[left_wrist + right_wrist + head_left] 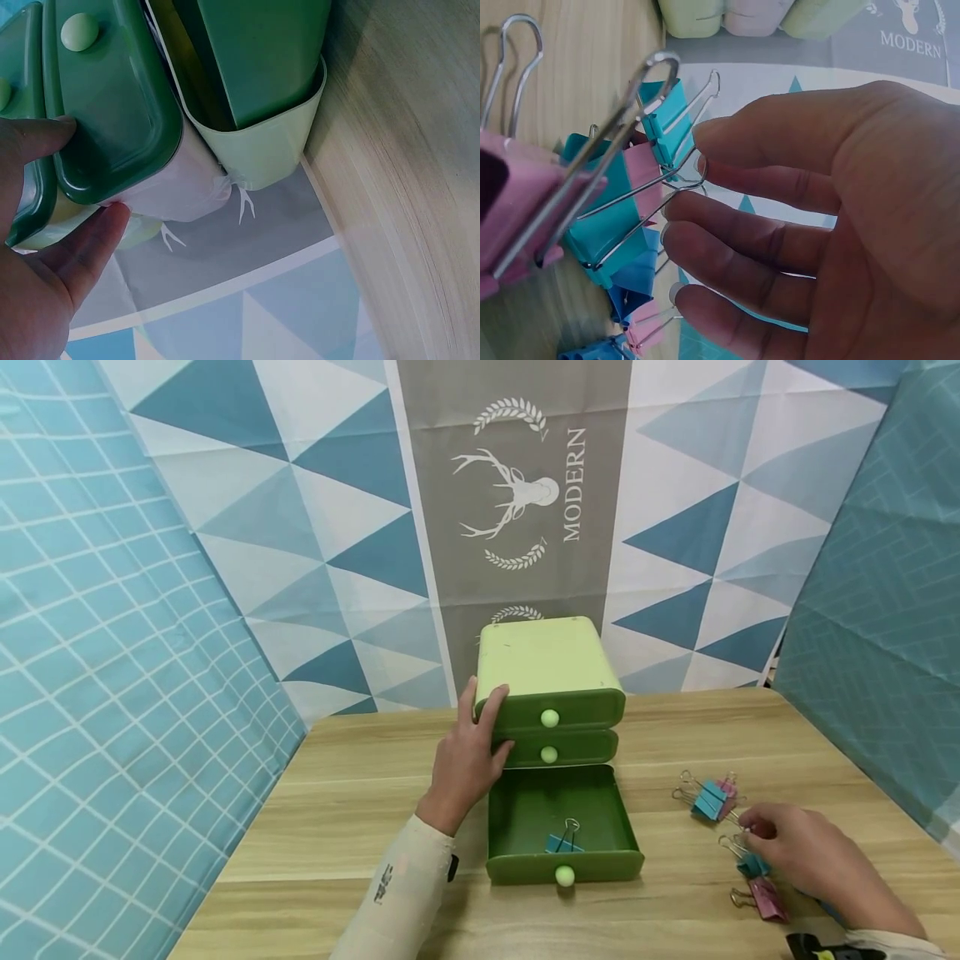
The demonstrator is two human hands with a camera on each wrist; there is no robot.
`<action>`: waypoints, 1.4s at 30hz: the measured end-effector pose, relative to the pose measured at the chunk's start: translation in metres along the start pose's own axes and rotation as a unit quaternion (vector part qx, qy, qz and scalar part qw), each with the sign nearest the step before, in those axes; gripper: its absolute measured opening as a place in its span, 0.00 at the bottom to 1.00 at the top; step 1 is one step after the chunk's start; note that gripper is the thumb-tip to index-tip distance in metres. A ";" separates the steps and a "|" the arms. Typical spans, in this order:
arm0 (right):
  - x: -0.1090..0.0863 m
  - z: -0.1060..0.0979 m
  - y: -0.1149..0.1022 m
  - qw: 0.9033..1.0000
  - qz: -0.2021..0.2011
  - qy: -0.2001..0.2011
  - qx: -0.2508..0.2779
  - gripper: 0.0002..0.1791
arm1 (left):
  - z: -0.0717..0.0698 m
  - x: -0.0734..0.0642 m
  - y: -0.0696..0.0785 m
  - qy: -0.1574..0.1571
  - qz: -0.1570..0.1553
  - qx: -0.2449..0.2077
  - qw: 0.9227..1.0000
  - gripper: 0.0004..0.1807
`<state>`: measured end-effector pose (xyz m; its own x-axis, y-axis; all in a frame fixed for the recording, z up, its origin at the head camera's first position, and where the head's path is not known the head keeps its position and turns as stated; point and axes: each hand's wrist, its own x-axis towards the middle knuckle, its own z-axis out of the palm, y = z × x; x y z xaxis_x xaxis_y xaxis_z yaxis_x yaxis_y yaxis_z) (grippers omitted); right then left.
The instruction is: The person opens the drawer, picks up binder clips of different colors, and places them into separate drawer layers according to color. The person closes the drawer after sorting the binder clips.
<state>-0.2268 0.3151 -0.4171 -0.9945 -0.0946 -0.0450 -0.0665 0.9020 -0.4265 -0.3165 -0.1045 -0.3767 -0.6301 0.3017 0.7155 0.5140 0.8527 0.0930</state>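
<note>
Resting against the left side of the green three-drawer organizer (551, 656), the left hand (463, 762) lay wide, its fingers extended along the upper edge and its thumb set apart on the front of the middle drawer. The two upper drawers were closed; the bottom drawer (521, 867) stood pulled out from the organizer's front, with a blue binder clip (558, 844) inside it near the front wall. On the wooden table (300, 827), to the right of the organizer, a teal binder clip (708, 800) overlapped a pink binder clip (728, 793). Farther forward on that side lay a second teal binder clip (752, 865) and a magenta binder clip (768, 899) just beside it. The right hand (810, 852) was at this group, its thumb and forefinger narrow at the upper teal clip's wire handle; whether they gripped it could not be told.

That clip would probably prove light, stiff and hard to damage, though its thin, smooth wires could slip or snag on neighbouring handles. Its coloured body seemed the surest hold, a wire loop the easier one. The organizer looked like light plastic, liable to slide, so its side suited a steadying hand.
</note>
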 end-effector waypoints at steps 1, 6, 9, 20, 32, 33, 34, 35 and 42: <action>0.000 0.001 -0.001 1.000 0.002 -0.002 -0.001 0.14 | 0.000 0.000 0.000 0.000 -0.001 0.001 1.000 0.50; 0.004 0.003 -0.004 1.000 0.011 -0.014 -0.004 0.14 | -0.001 0.000 0.000 0.000 -0.001 0.003 1.000 0.50; 0.005 0.004 -0.006 1.000 0.011 -0.025 -0.009 0.14 | -0.001 0.000 0.000 -0.002 0.002 0.005 1.000 0.49; 0.005 0.006 -0.010 0.999 0.013 -0.024 -0.025 0.13 | -0.002 0.000 0.000 -0.010 -0.005 0.001 1.000 0.49; 0.006 0.005 -0.011 0.999 0.019 -0.004 -0.028 0.16 | -0.002 0.000 0.000 -0.008 -0.008 0.001 1.000 0.49; 0.006 0.005 -0.011 0.999 0.020 -0.002 -0.028 0.16 | -0.002 0.000 0.000 -0.009 -0.009 0.001 1.000 0.49; 0.006 0.005 -0.011 0.999 0.021 0.000 -0.029 0.16 | -0.002 0.000 0.000 -0.008 -0.009 0.001 1.000 0.49; 0.006 0.005 -0.011 0.999 0.022 0.001 -0.028 0.16 | -0.003 0.000 0.001 -0.009 -0.010 0.001 1.000 0.49; 0.005 0.005 -0.011 0.999 0.026 0.015 -0.031 0.15 | -0.003 0.000 0.001 -0.012 -0.009 0.002 1.000 0.49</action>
<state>-0.2305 0.3023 -0.4169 -0.9986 -0.0359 -0.0388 -0.0192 0.9298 -0.3675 -0.3139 -0.1053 -0.3746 -0.6529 0.2956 0.6974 0.5002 0.8596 0.1040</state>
